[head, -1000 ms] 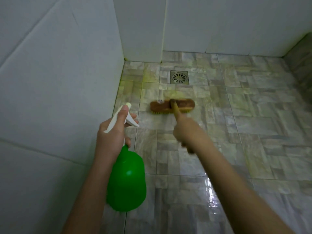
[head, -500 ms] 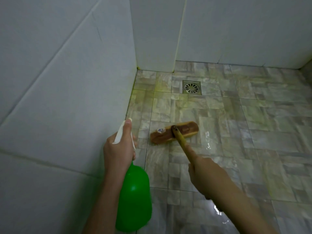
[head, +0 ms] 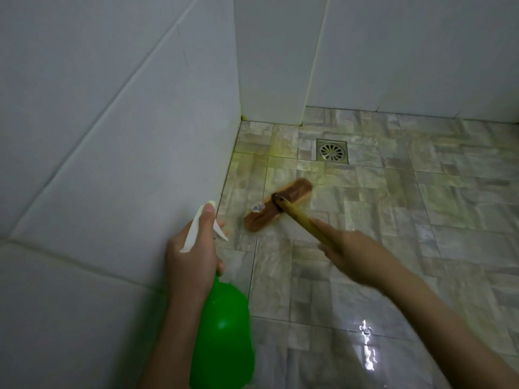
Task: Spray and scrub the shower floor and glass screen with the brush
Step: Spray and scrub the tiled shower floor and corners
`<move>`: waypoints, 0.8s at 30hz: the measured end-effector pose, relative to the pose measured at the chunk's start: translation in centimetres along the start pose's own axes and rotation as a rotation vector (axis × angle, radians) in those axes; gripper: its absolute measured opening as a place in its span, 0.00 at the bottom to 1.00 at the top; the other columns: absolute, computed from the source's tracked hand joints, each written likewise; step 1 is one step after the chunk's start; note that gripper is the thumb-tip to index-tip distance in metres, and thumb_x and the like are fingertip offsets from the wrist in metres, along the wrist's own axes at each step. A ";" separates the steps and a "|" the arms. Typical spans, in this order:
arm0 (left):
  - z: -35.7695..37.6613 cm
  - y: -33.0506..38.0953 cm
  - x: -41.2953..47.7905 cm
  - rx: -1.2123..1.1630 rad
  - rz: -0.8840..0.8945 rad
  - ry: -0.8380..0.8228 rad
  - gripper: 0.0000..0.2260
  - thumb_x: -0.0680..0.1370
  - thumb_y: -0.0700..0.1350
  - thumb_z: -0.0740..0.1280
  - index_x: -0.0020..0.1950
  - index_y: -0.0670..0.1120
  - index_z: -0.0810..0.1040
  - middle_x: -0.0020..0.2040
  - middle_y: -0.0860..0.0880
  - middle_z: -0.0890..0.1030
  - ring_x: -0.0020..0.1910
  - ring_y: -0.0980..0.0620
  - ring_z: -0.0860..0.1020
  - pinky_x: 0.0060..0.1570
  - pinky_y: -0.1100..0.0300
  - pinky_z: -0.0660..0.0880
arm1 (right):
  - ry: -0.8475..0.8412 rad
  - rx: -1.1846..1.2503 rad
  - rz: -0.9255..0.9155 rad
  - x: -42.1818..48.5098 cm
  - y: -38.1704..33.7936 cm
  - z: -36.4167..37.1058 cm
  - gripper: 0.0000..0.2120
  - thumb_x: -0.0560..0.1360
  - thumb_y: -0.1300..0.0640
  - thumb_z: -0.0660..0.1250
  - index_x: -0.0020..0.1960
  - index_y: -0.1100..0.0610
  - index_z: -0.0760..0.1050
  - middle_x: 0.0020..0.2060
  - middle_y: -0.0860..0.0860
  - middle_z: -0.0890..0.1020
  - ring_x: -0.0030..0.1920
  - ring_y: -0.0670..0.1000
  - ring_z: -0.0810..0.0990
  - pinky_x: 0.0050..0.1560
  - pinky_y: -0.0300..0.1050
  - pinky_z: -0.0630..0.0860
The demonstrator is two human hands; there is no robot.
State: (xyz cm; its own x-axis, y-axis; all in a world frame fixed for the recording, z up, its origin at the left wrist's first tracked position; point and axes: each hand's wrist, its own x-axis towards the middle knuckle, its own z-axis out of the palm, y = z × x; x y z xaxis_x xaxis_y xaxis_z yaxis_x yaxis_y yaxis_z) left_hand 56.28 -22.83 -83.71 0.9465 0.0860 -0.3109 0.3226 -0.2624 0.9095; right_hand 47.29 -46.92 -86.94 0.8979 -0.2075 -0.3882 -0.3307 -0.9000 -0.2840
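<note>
A brown wooden scrub brush lies head-down on the wet grey tiled shower floor, angled, a little in front of the drain. My right hand grips its yellowish handle, index finger stretched along it. My left hand grips the white trigger head of a green spray bottle, thumb on top, nozzle pointing toward the floor by the left wall. No glass screen is in view.
A square metal drain sits near the back wall. White tiled walls close in on the left and behind, with a jutting corner at the back. Yellow-green staining marks the floor along the left wall. Open floor extends right.
The brush head has turned more diagonal and shifted slightly toward the left wall. My view has swung left and down. Both hands keep their holds.
</note>
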 end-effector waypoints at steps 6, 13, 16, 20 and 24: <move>0.4 -0.2 -0.6 -0.026 0.037 -0.047 0.21 0.82 0.62 0.60 0.42 0.50 0.84 0.36 0.49 0.84 0.19 0.55 0.73 0.25 0.60 0.72 | 0.033 -0.264 -0.281 13.9 0.1 -5.0 0.25 0.83 0.50 0.54 0.77 0.38 0.52 0.37 0.50 0.73 0.38 0.51 0.73 0.44 0.47 0.74; 0.6 0.1 0.2 -0.109 0.041 -0.016 0.20 0.82 0.63 0.61 0.38 0.58 0.86 0.39 0.50 0.87 0.20 0.55 0.73 0.25 0.60 0.71 | -0.116 -0.241 -0.261 19.2 5.1 -11.6 0.23 0.81 0.53 0.60 0.74 0.39 0.62 0.39 0.48 0.74 0.41 0.51 0.73 0.48 0.47 0.70; 0.6 0.3 0.2 -0.085 0.057 -0.026 0.20 0.82 0.63 0.61 0.39 0.59 0.86 0.40 0.51 0.87 0.22 0.55 0.74 0.25 0.60 0.71 | -0.230 -0.181 -0.102 17.8 8.4 -14.3 0.22 0.80 0.53 0.63 0.71 0.36 0.67 0.37 0.52 0.76 0.33 0.52 0.74 0.36 0.48 0.74; 1.3 0.9 0.1 -0.055 0.080 -0.039 0.18 0.83 0.62 0.60 0.37 0.67 0.84 0.37 0.53 0.86 0.20 0.55 0.72 0.29 0.58 0.72 | -0.119 -0.356 -0.242 20.6 4.2 -12.8 0.24 0.81 0.53 0.60 0.75 0.39 0.61 0.53 0.51 0.78 0.50 0.52 0.76 0.58 0.50 0.72; 1.9 0.9 0.3 -0.062 0.075 -0.030 0.19 0.82 0.63 0.59 0.38 0.65 0.85 0.38 0.53 0.85 0.21 0.53 0.73 0.33 0.54 0.74 | -0.060 -0.333 -0.340 24.0 0.6 -11.4 0.25 0.82 0.55 0.59 0.76 0.40 0.58 0.56 0.54 0.75 0.54 0.54 0.73 0.54 0.44 0.65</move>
State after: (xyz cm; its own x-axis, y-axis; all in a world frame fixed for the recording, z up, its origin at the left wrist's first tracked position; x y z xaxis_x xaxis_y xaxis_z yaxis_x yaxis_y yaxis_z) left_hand 56.82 -24.91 -83.53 0.9677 0.0397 -0.2489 0.2517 -0.2073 0.9453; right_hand 72.00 -56.78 -86.43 0.9173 0.1340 -0.3748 0.0988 -0.9888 -0.1117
